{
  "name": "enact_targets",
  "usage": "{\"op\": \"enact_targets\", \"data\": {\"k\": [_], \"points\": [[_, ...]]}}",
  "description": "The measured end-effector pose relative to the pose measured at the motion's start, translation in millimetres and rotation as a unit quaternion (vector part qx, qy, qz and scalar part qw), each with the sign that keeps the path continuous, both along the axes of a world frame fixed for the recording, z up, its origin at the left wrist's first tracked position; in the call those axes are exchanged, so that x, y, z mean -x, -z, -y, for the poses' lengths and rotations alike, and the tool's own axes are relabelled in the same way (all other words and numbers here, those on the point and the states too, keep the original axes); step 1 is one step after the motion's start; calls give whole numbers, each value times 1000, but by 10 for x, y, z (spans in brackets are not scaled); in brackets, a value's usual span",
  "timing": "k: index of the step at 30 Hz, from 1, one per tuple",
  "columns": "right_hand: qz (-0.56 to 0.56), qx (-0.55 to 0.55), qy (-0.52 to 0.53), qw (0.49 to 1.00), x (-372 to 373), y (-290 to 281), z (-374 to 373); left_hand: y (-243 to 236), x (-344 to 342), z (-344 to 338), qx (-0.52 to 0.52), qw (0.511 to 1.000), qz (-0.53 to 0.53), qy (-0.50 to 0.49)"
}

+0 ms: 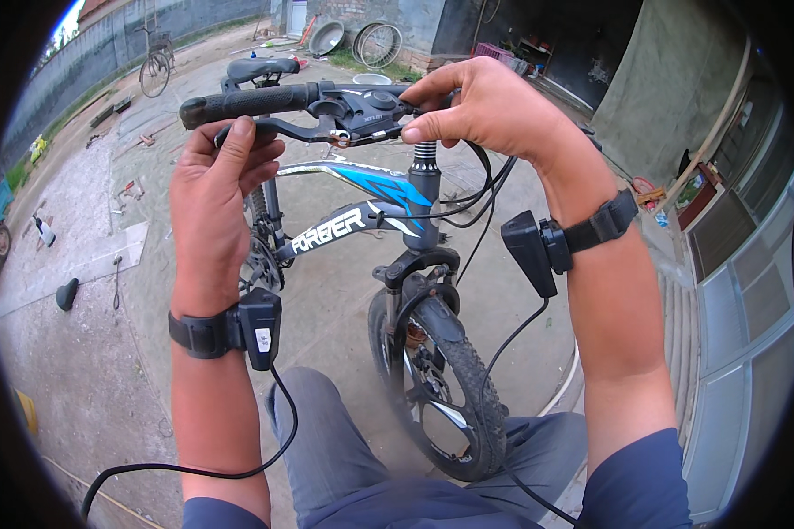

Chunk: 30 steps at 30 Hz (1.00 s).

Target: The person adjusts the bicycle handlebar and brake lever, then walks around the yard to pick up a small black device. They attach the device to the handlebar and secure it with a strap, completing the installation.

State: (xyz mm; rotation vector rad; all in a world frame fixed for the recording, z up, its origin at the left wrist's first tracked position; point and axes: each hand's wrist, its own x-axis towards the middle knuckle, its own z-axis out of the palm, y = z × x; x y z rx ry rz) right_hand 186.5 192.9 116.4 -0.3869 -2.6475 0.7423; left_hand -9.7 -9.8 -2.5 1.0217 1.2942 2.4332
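Observation:
A mountain bike with a dark, blue and white frame (388, 196) stands before me, its front wheel (441, 388) between my knees. My left hand (220, 176) pinches the tip of the black brake lever (295, 130) between thumb and fingers, below the rubber handlebar grip (247, 103). My right hand (494, 110) is closed at the inner end of the shifter unit (370, 108), thumb in front and fingers behind the bar. What lies between those fingers is hidden, though black cables (481, 189) run out beneath them.
A loose black saddle (67, 294) and a small bottle (44, 231) lie on the concrete at left. Behind are another bicycle (156, 66), a metal basin (326, 38) and loose wheel rims (379, 46). Wires hang from black wrist devices (260, 328). Glazed panels (741, 309) line the right.

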Motion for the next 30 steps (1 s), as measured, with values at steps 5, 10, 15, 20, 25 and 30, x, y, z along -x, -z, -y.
{"op": "enact_targets", "data": {"k": [5, 10, 15, 20, 25, 30], "points": [[5, 12, -6, 1000, -12, 16, -21, -86, -50, 64, 95, 963, -134, -215], [-14, 6, -13, 1000, -2, 58, -15, -225, -120, 168, 106, 724, -509, -453], [-19, 7, -13, 1000, -4, 76, -24, -439, -143, 252, 102, 651, -627, -416], [-7, 20, -14, 1000, -16, 78, -54, -561, -193, 180, 138, 608, -680, -386], [-35, -6, -15, 999, 16, 144, -67, -502, -249, 133, 166, 614, -672, -379], [-47, -11, -9, 999, 22, 194, -60, -444, -294, 93, 173, 613, -664, -391]]}}
